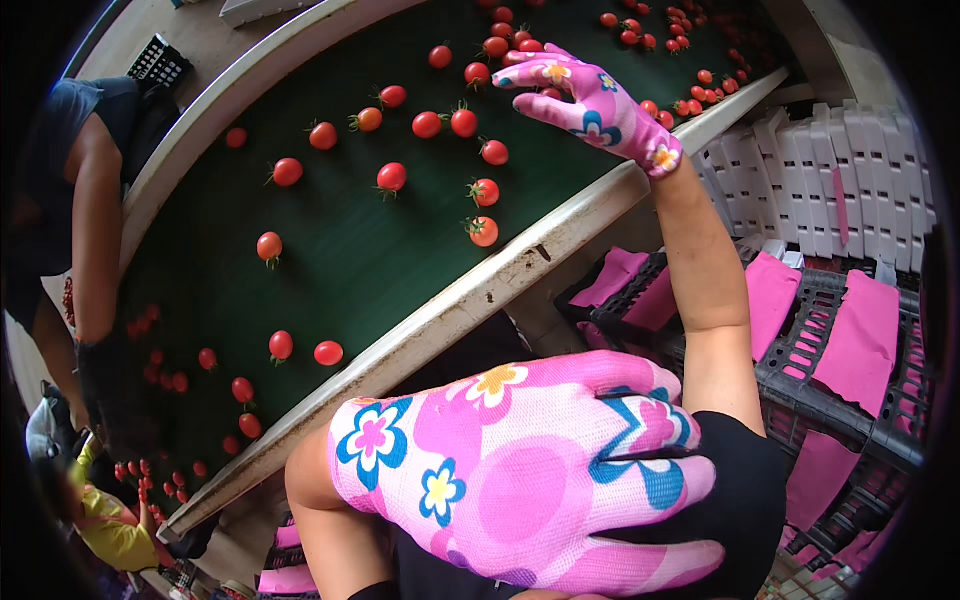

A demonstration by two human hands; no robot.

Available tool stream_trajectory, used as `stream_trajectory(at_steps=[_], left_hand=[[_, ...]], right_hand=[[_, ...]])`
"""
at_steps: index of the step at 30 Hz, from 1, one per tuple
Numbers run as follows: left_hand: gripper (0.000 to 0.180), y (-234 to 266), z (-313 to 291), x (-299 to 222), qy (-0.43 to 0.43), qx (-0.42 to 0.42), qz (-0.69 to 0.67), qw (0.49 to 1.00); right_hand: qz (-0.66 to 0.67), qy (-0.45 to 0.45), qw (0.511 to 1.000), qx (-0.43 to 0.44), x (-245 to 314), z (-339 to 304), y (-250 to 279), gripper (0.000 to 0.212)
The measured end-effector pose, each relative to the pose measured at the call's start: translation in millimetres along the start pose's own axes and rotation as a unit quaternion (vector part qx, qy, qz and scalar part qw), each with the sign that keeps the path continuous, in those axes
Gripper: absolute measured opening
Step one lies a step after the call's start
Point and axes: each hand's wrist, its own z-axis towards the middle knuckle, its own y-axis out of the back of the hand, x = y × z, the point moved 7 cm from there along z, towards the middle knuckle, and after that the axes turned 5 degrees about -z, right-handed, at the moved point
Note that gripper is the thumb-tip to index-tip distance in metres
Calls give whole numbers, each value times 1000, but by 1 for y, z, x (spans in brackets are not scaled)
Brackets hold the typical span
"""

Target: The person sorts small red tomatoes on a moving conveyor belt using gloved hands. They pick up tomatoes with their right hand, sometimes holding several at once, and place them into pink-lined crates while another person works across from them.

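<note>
My left hand, in a pink flower-print glove, is close in front of me. Its back faces up, its fingers are spread to the right, and nothing shows in it. My right hand, in a matching glove, reaches over the dark green conveyor belt, thumb and fingers apart. A red cherry tomato shows between thumb and fingers; whether they touch it cannot be made out. Several more cherry tomatoes lie scattered on the belt, some with green stalks, such as a tomato near the middle.
A worn white rail edges the belt on my side. Black crates with pink sheets stand at right, below stacked white plastic trays. Across the belt a person's arm hangs down; another person in yellow is at lower left.
</note>
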Motion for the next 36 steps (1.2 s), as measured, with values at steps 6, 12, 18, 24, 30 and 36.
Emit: stream_trajectory(at_steps=[6,12,18,24,30,36], left_hand=[[31,-2,-16,-10,-54,-124,50,990],[26,11,-18,-12,-3,-92,44,995],[33,22,-35,53,115,16,358,926],[29,6,-54,109,200,153,459,852],[29,32,-68,129,284,129,483,818],[34,94,-91,141,316,-404,46,857]], right_hand=[[-37,-243,964,-100,-66,-52,47,41],[-307,-392,858,125,-53,-83,44,55],[17,-7,1000,24,71,-45,-4,39],[-135,-122,981,-73,14,7,-4,30],[-180,-100,978,29,21,34,-36,45],[34,-78,994,-67,44,33,-20,34]])
